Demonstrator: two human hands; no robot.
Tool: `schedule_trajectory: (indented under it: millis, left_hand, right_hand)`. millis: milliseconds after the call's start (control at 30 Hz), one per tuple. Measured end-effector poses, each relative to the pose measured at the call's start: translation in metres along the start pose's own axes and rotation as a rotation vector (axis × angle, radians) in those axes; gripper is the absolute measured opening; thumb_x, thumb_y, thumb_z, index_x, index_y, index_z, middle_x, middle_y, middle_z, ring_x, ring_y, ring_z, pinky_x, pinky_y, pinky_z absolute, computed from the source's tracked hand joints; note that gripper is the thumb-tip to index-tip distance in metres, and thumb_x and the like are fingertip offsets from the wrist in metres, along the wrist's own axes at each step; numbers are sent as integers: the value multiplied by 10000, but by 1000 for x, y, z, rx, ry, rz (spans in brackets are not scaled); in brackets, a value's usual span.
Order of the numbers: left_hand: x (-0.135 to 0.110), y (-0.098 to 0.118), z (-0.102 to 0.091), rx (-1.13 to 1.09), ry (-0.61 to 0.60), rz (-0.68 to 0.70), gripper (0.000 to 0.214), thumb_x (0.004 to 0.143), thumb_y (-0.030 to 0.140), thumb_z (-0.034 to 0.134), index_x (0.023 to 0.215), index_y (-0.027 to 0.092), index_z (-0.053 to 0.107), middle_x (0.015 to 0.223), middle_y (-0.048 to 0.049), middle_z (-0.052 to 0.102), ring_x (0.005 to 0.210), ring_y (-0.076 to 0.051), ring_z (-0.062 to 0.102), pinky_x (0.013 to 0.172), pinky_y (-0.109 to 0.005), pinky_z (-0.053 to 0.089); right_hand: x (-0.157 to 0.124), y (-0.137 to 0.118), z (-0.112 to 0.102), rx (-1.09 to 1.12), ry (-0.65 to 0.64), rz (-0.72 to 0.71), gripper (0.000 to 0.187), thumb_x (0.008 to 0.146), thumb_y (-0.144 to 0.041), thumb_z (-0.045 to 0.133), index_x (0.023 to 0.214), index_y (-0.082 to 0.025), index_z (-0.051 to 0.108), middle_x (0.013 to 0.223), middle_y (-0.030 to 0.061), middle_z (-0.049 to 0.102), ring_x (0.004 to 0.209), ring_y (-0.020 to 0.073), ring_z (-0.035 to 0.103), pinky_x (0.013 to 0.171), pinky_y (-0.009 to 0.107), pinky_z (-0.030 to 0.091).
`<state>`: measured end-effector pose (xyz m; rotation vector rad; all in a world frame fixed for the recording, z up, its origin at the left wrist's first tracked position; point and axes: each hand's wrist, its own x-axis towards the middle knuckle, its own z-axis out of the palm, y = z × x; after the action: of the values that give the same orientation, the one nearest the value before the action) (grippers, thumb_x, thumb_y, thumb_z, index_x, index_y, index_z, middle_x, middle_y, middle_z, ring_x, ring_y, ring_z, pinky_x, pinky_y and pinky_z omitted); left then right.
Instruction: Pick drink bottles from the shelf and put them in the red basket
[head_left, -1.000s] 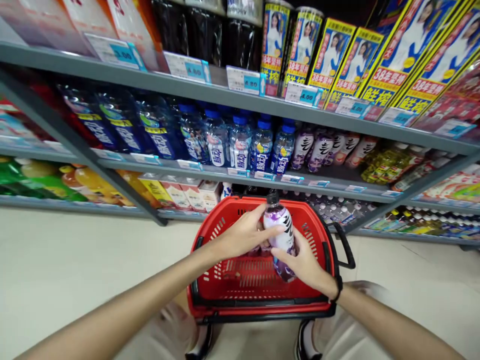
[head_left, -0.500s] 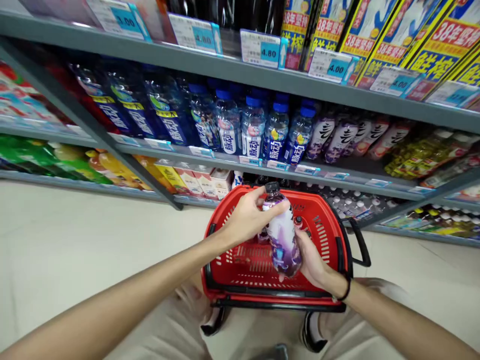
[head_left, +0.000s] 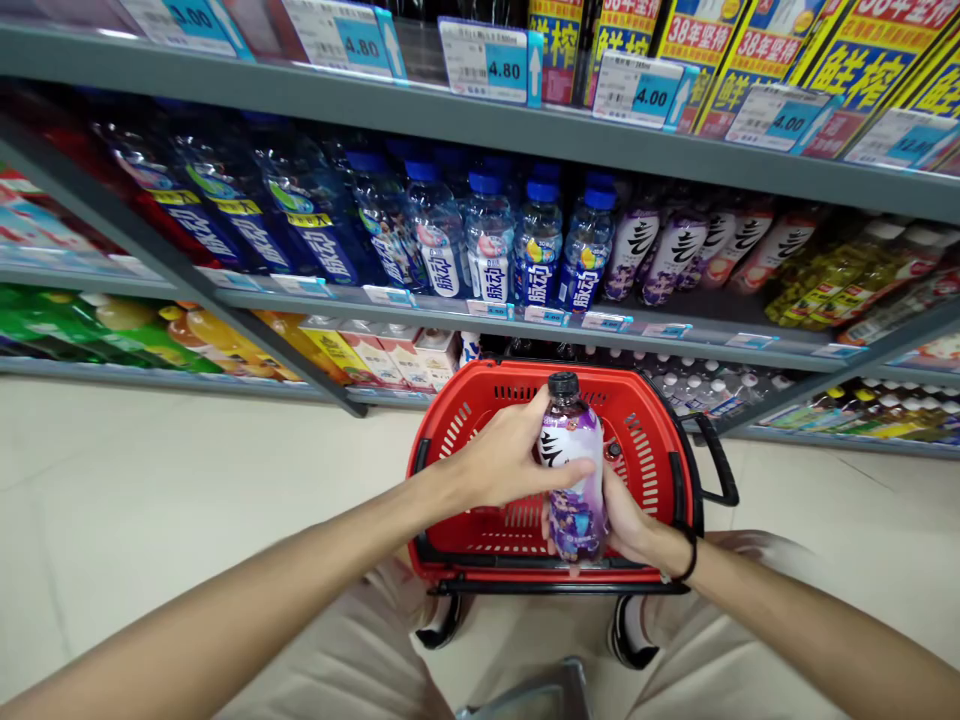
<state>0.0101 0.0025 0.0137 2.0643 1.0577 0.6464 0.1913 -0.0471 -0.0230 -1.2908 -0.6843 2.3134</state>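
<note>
Between my two hands is a drink bottle (head_left: 576, 490) with a purple and white label and a black cap, held tilted over a red shopping basket (head_left: 442, 420). My left hand (head_left: 506, 450) grips its upper part, with the thumb across the label. From the right, my right hand (head_left: 626, 515) wraps round the lower part, its fingers partly hidden behind the bottle. Inside the basket another dark-capped bottle (head_left: 613, 450) shows in part, mostly hidden by the held one.
A shelf rack stands ahead, with blue-capped bottles (head_left: 491, 240) and purple-labelled bottles (head_left: 675, 250) on its middle level. Price tags (head_left: 491, 62) line the shelf edges. The basket's black handle (head_left: 720, 460) sticks out to the right. A grey stool-like object (head_left: 551, 690) is at the bottom.
The bottle has been turned so that the label's black lettering faces left, and it sits slightly further right. My left hand has shifted with it. The view has moved a little.
</note>
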Motion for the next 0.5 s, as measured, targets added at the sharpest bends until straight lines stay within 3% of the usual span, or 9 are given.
schedule_trajectory:
  millis: [433, 500]
  left_hand:
    - [4, -7, -1, 41, -15, 44, 519, 811, 571, 658, 1078, 153, 507, 802, -38, 677, 639, -189, 626, 546, -289, 444]
    - [4, -7, 0, 47, -5, 57, 522, 811, 569, 660, 1088, 153, 509, 794, -31, 676, 641, -193, 634, 553, -291, 446]
  right_hand:
    - [-2, 0, 2, -36, 47, -4, 829, 1005, -663, 16, 1203, -163, 647, 864, 138, 717, 696, 237, 703, 391, 285, 519]
    - [0, 3, -1, -64, 51, -71, 789, 1017, -637, 47, 1208, -160, 646, 860, 137, 717, 705, 241, 705, 420, 304, 543]
